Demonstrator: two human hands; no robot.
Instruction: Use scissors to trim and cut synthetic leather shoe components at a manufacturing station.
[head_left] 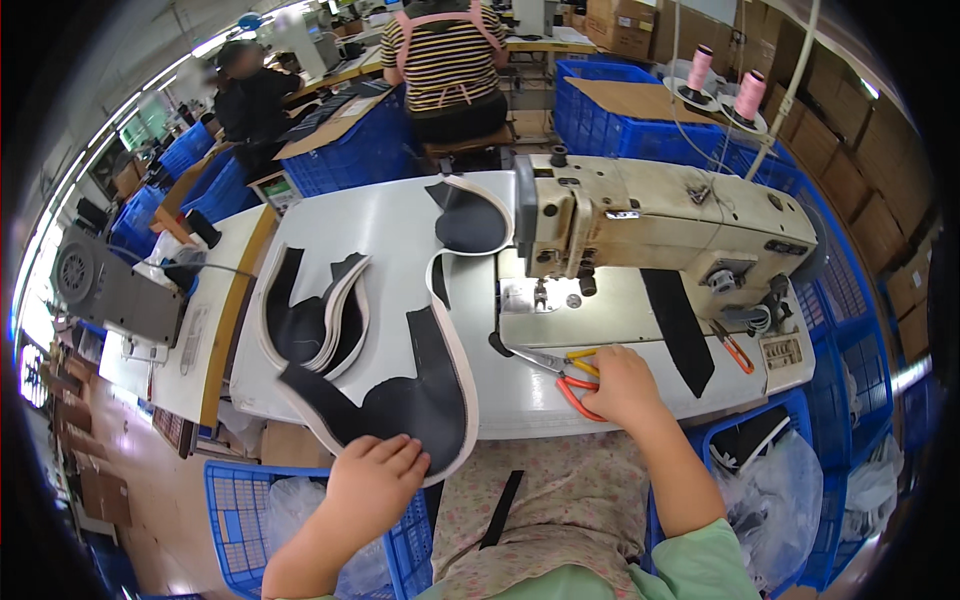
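My left hand (pixel 375 480) holds the near edge of a curved black fabric piece with white edging (pixel 415 405), fingers closed over its top and thumb hidden. The piece overhangs the table's front edge. A white strip runs from it to a similar black piece (pixel 470 222) left of the sewing machine (pixel 660 210). My right hand (pixel 622 385) is closed around scissors (pixel 545 360) with one red and one yellow handle, their blades pointing left toward the needle area. Nested black pieces with white edging (pixel 310 320) lie farther left on the table.
A black strip (pixel 678 330) and orange-handled snips (pixel 735 348) lie right on the white table (pixel 400 210). Blue crates (pixel 240 520) stand below both sides. Pink thread cones (pixel 750 95) rise behind the machine. Two people sit at work ahead.
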